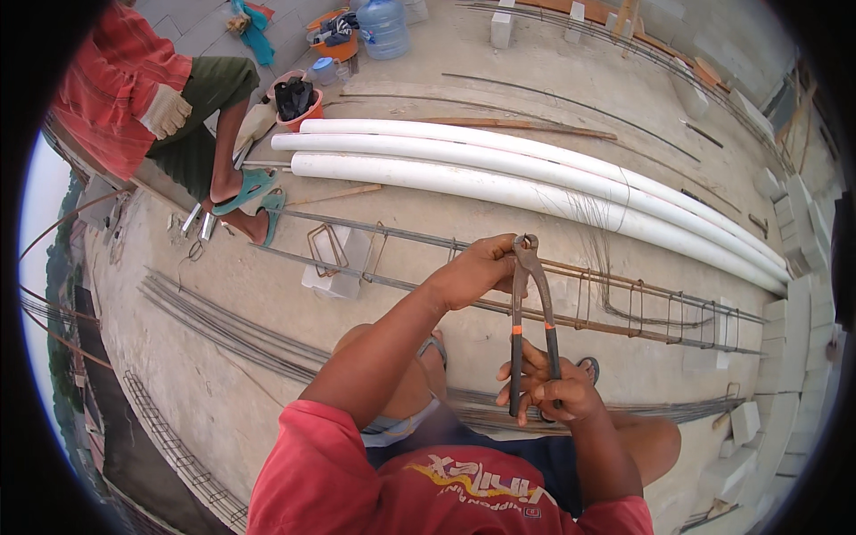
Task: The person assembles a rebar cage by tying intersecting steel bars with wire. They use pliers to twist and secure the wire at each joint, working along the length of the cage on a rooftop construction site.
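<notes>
A long-handled pair of pincers stands nearly upright, jaws up, over a rebar cage of long bars and square stirrups. My right hand is closed on the lower part of its dark handles, which spread apart. Up beside the jaws is my left hand, its fingers bent together at the cage; what they pinch is hidden. A bundle of thin tie wire lies across the cage just right of the jaws. Two loose stirrups rest at a pale block under the cage's left part.
Beyond the cage lie three white pipes. At the upper left is another person with a gloved hand and green clogs. Loose rebar runs near my legs. Blocks line the right side; a water jug stands at the back.
</notes>
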### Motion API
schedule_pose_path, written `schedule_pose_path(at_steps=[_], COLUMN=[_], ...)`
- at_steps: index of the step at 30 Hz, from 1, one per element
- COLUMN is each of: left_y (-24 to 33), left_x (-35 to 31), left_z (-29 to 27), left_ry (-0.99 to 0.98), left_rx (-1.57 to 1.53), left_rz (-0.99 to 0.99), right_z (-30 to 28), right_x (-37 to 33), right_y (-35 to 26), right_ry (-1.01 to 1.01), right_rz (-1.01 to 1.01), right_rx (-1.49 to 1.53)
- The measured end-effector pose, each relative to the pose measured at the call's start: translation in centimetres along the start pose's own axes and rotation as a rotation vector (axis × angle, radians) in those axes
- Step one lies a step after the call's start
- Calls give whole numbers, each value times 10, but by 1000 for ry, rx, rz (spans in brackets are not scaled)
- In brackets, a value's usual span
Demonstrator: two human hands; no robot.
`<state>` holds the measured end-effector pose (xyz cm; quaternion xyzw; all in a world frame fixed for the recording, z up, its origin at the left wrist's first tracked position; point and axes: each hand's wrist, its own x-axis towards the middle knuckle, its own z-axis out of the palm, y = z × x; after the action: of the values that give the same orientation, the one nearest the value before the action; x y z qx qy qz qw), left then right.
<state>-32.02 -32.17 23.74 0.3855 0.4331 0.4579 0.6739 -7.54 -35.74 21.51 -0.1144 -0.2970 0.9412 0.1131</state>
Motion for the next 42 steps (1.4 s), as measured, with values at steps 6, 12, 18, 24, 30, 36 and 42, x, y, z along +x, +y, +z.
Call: schedule_pose_path(at_steps=[6,12,18,24,30,36,42], left_y=[23,39,39,31,16,18,23], left_x=[1,-22,-21,-11,-4,7,2], left_z=[-49,-64,-60,-50,-43,-19,-6], left_ry=[648,771,682,461,408,354,306], left_rx=[926,778,636,116,308,290,417], left_rz=[230,204,224,166,242,315,318], right_z=[-4,-44,-86,-99,-39,-2,17], right_x=[9,27,98,140,128,109,88], right_y=[19,29,59,61,3,-33,-48], right_ry=[52,521,942,1046,668,332,428], right_rz=[-9,293,140,255,-340,-317,-431], right_rx=[-66,-1023,-1627,-1767,-1027,-480,-452])
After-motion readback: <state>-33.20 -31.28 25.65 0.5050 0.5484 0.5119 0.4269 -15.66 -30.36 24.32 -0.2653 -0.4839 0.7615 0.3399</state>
